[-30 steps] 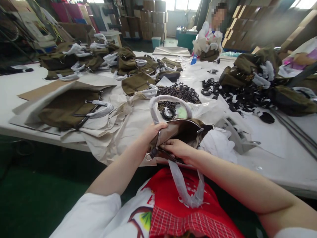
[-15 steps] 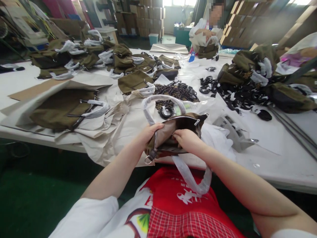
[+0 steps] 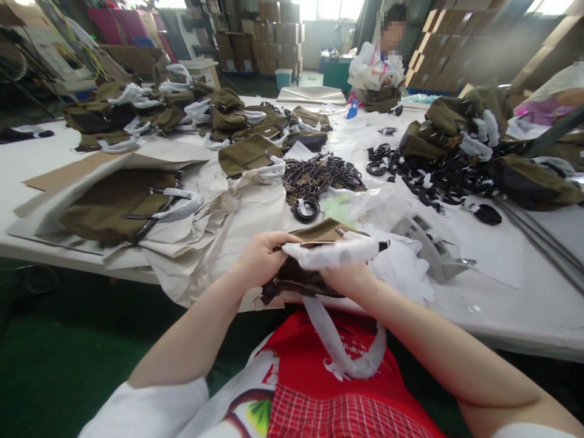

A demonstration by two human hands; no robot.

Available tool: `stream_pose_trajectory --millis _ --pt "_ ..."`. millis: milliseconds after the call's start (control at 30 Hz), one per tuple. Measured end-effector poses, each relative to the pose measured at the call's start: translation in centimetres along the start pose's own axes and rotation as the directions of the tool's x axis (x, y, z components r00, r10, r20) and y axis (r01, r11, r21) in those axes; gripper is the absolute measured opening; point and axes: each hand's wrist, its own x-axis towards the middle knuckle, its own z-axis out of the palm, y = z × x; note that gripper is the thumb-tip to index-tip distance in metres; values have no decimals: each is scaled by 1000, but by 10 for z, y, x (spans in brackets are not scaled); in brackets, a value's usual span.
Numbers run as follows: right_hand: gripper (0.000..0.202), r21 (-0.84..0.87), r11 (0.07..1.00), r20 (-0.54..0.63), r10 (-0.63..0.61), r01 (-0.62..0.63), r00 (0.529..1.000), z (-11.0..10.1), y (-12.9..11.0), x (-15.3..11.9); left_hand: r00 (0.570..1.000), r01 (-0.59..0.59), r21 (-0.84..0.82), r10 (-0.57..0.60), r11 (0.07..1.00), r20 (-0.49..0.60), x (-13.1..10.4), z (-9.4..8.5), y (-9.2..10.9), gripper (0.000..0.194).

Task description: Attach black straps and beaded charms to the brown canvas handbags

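An olive-brown handbag [image 3: 319, 231] with an unzipped mouth is at the table's front edge, close to my body. My left hand [image 3: 262, 258] is closed on the left rim of the bag, thumb over the edge. My right hand [image 3: 349, 278] reaches into the mouth, where the bag hides its fingers. One white-wrapped handle [image 3: 335, 253] lies across the opening, over the back of my right hand. The other wrapped handle [image 3: 365, 359] hangs down over my red apron.
To the left, another olive bag [image 3: 118, 204] lies on brown paper [image 3: 205, 225]. Beyond are chains [image 3: 326, 173], a coiled black strap [image 3: 305, 211] and piled bags [image 3: 228, 115]. A grey device [image 3: 429, 246] stands at right. A co-worker [image 3: 376, 67] handles a bag across the table.
The far handle, which stood up behind the bag, has dropped forward across its mouth. My right hand has gone deeper inside. The left hand still grips the rim.
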Motion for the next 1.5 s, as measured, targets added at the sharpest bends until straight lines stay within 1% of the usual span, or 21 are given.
stream_pose_trajectory --millis 100,200,267,367,433,500,567,600,633,667,733,800,867,967,1067,1167,1233,1300,1367,1433,1500 --pt "18 -146 978 122 -134 151 984 -9 -18 -6 987 152 -388 -159 909 13 2 -11 5 29" --pt "19 -233 904 326 -276 359 904 -21 -42 -14 955 294 -570 -262 767 140 -1 -16 19 30" --pt "17 -267 887 393 -257 377 883 -32 -60 -20 926 378 -635 -281 673 253 -6 -15 30 28" --pt "21 -319 891 462 -151 323 874 -56 -87 -27 863 504 -676 -287 538 415 -14 -8 39 28" --pt "26 -266 925 548 -87 272 832 -73 -99 -29 809 584 -663 -263 468 526 -21 -1 40 28" --pt "30 -155 972 671 -29 179 741 -83 -104 -27 739 658 -615 -215 435 638 -28 8 35 27" --pt "33 -41 998 777 -2 53 629 -84 -101 -26 674 705 -552 -176 446 718 -31 15 27 26" --pt "35 0 1000 805 5 -9 594 -80 -96 -26 651 714 -523 -167 466 740 -30 19 22 26" --pt "36 30 997 813 14 -66 583 -74 -90 -26 641 713 -500 -169 492 749 -27 21 16 25" --pt "36 49 993 803 27 -111 595 -66 -83 -26 645 700 -483 -176 525 743 -22 22 10 24" --pt "36 44 987 757 70 -157 649 -50 -67 -28 680 649 -452 -202 612 704 -8 21 -2 24" --pt "33 -15 993 708 93 -117 700 -35 -53 -30 739 567 -409 -222 715 636 7 17 -14 24" --pt "31 -87 996 675 68 -13 735 -27 -43 -32 810 437 -333 -205 836 549 19 12 -23 25" --pt "27 -146 980 664 -7 139 748 -24 -38 -34 912 184 -147 -113 972 395 25 8 -28 22" --pt "19 -226 947 696 -7 228 718 -22 -39 -36 968 11 56 -24 998 248 21 10 -26 27" --pt "15 -363 881 693 40 302 719 -15 -41 -36 992 -60 155 42 986 118 17 17 -25 32" --pt "14 -386 862 681 26 329 731 -12 -43 -34 996 -67 132 59 989 67 14 19 -26 31" --pt "10 -355 873 662 -18 334 749 -17 -47 -32 995 -57 58 52 997 87 11 19 -28 30" --pt "9 -292 896 604 -99 335 791 -34 -53 -31 989 -36 -15 38 999 144 7 17 -31 29" --pt "11 -197 917 425 -240 348 873 -60 -57 -31 983 -12 -50 21 999 183 3 14 -33 27" --pt "11 -116 940 74 -314 321 946 -88 -51 -28 981 -7 -46 16 999 194 -2 12 -34 27"
